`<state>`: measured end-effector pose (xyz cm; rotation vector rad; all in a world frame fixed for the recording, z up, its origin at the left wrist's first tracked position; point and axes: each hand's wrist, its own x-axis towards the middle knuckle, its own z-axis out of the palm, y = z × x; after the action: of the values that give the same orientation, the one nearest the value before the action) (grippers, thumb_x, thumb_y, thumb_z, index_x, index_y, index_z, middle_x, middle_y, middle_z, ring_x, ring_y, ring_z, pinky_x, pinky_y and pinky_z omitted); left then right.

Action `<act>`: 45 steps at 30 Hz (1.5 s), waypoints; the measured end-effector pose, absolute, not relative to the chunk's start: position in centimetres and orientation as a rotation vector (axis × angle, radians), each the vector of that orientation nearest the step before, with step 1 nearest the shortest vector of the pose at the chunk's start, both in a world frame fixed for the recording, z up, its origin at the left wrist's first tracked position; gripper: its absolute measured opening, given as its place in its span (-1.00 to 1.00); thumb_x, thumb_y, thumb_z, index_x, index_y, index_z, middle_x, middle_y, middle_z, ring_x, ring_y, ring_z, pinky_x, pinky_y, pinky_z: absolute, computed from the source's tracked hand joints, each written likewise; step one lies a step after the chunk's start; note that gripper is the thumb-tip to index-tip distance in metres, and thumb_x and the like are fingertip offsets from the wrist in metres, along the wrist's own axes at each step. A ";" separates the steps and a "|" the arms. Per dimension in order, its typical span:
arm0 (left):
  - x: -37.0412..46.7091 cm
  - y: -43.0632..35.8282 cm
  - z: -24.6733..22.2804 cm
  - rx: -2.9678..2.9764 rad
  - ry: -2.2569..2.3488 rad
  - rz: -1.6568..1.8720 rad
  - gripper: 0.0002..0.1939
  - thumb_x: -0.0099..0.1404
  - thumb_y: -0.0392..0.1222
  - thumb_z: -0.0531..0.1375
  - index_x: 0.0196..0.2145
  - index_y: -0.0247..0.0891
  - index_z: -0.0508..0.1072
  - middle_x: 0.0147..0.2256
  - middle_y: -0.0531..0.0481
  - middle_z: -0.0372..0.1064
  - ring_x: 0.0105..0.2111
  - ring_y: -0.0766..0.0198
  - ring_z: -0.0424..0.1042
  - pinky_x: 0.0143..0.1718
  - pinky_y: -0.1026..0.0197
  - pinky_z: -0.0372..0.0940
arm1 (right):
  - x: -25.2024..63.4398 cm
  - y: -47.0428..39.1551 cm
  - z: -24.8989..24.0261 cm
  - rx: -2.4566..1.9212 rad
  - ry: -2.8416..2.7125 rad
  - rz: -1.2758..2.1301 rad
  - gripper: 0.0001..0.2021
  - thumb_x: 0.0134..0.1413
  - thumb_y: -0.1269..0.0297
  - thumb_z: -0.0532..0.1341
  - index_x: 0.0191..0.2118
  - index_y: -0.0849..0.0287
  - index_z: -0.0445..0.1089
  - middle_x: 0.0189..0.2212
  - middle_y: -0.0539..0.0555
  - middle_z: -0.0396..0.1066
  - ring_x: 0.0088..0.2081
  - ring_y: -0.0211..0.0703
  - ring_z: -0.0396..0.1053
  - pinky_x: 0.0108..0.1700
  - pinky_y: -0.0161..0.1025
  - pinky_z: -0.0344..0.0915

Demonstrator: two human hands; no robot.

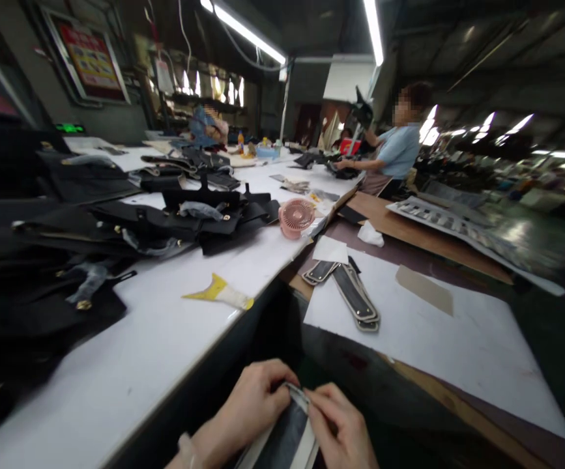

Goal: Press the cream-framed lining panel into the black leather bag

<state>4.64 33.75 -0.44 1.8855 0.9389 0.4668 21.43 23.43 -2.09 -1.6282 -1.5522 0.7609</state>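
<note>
A dark strip with a pale border (285, 438) is held between my two hands at the bottom centre, its upper end toward the tables. My left hand (257, 398) pinches the strip's upper left edge, thumb and fingers closed on it. On the upper right edge, my right hand (338, 423) has its fingertips closed. Similar dark strips with pale edges (355, 296) lie stacked on white paper at the right. A yellow and white piece (218, 291) rests on the white table to the left.
Black bags (204, 212) with wrapped handles pile up on the long white table (165, 326). A pink fan (296, 218) stands near its edge. Brown cardboard (433, 234) and a grey piece (423, 288) lie right. A person in light blue (399, 153) stands beyond.
</note>
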 end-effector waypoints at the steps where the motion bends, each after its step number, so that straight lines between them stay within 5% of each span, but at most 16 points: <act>1: 4.6 33.8 -0.2 1.899 0.924 0.451 -0.67 0.12 -0.33 0.07 -0.29 -0.22 0.61 -0.31 0.06 0.56 -0.30 0.27 0.48 -0.23 0.30 0.29 | 21.4 23.3 -1.7 -1.610 -1.537 0.814 -0.67 0.36 0.12 0.05 -0.12 0.10 0.54 -0.29 0.08 0.39 -0.24 -0.16 0.42 -0.20 -0.33 0.33; 13: 4.2 34.2 0.7 1.822 0.899 0.412 -0.68 0.12 -0.30 0.10 -0.27 -0.19 0.64 -0.33 0.08 0.57 -0.33 0.27 0.49 -0.29 0.33 0.31 | 22.0 23.3 -1.0 -1.585 -1.486 0.954 -0.70 0.34 0.10 0.12 -0.08 0.13 0.53 -0.17 0.10 0.36 -0.16 -0.15 0.38 -0.11 -0.35 0.29; 21: 4.1 34.3 0.6 1.838 0.877 0.408 -0.68 0.14 -0.31 0.11 -0.27 -0.20 0.64 -0.30 0.06 0.59 -0.29 0.25 0.52 -0.21 0.32 0.32 | 23.4 26.1 -0.1 -1.686 -1.281 1.402 -0.52 0.25 -0.11 0.13 -0.47 0.22 0.37 -0.47 -0.04 0.17 -0.40 -0.24 0.17 -0.39 -0.31 0.17; 29: 4.1 34.2 0.3 1.851 0.889 0.409 -0.67 0.13 -0.31 0.10 -0.27 -0.18 0.65 -0.29 0.06 0.60 -0.29 0.23 0.53 -0.20 0.30 0.34 | 23.7 28.3 1.0 -1.631 -1.439 1.626 -0.43 0.14 -0.25 0.15 -0.50 0.23 0.39 -0.52 -0.06 0.15 -0.47 -0.29 0.09 -0.43 -0.32 0.10; 45: 4.1 34.1 -0.4 1.813 0.885 0.459 -0.66 0.10 -0.31 0.12 -0.26 -0.18 0.66 -0.31 0.04 0.60 -0.34 0.23 0.52 -0.26 0.29 0.33 | 24.3 29.4 0.5 -1.606 -1.802 1.630 -0.50 0.26 -0.13 0.02 -0.39 0.19 0.45 -0.36 0.02 0.25 -0.28 -0.14 0.23 -0.17 -0.20 0.20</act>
<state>4.08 34.06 -0.38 1.8132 0.8855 0.4589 24.30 29.38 0.51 -1.6060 -1.8017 1.6297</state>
